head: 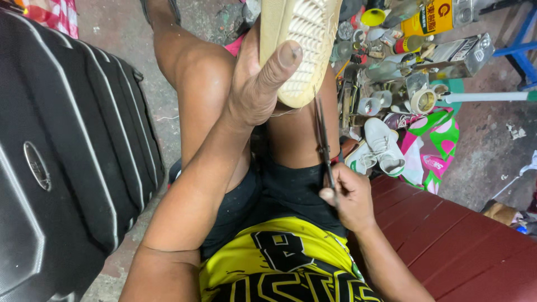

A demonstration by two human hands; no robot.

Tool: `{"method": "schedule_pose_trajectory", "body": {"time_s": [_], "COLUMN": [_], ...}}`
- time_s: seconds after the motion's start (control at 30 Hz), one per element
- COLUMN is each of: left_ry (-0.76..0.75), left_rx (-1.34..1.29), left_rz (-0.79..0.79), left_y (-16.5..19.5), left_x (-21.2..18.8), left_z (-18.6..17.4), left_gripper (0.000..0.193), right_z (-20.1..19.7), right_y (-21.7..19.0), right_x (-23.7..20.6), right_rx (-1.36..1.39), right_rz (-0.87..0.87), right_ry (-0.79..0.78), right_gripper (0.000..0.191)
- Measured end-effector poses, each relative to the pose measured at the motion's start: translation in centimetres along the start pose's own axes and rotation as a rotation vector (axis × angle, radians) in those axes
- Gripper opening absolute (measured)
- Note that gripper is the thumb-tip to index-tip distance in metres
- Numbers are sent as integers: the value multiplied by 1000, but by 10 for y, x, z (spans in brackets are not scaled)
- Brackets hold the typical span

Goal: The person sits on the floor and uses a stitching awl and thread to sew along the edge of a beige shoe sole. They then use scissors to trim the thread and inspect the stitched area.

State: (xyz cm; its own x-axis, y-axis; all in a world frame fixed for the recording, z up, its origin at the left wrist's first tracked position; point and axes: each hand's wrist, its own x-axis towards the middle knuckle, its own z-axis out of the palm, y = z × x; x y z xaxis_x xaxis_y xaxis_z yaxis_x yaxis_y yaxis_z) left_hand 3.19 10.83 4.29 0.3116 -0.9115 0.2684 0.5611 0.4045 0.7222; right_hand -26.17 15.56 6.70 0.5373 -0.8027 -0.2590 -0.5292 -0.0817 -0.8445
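My left hand (254,84) grips a cream-soled shoe (299,39) held sole-up above my bare knees, with the thumb pressed across the ribbed sole. My right hand (347,196) rests near my lap and holds a thin dark metal tool (323,137), its tip pointing up toward the heel edge of the shoe. A fine thread seems to run from the shoe's edge past my left hand. I sit in black shorts and a yellow and black shirt.
A black hard-shell suitcase (61,151) fills the left side. A white sneaker (383,146) lies by a pink and green cloth (439,140). Tape rolls (422,100), bottles and a yellow can (428,19) clutter the floor ahead. A red wooden bench (458,240) runs at right.
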Motion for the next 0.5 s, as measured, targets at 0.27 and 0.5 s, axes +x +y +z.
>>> {"method": "schedule_pose_trajectory", "body": {"time_s": [0.27, 0.5], "left_ry": [80, -17], "left_rx": [-77, 110], "left_rz": [-3, 101], "left_y": [-4, 7], "left_x": [-4, -19], "left_z": [1, -2], "left_gripper": [68, 91], "right_z": [-22, -35], "right_y": [-9, -5], "right_x": [11, -18], "right_rx": [336, 970], "right_rz": [-84, 196], "right_ry": [-34, -213], "right_gripper": [65, 69]}}
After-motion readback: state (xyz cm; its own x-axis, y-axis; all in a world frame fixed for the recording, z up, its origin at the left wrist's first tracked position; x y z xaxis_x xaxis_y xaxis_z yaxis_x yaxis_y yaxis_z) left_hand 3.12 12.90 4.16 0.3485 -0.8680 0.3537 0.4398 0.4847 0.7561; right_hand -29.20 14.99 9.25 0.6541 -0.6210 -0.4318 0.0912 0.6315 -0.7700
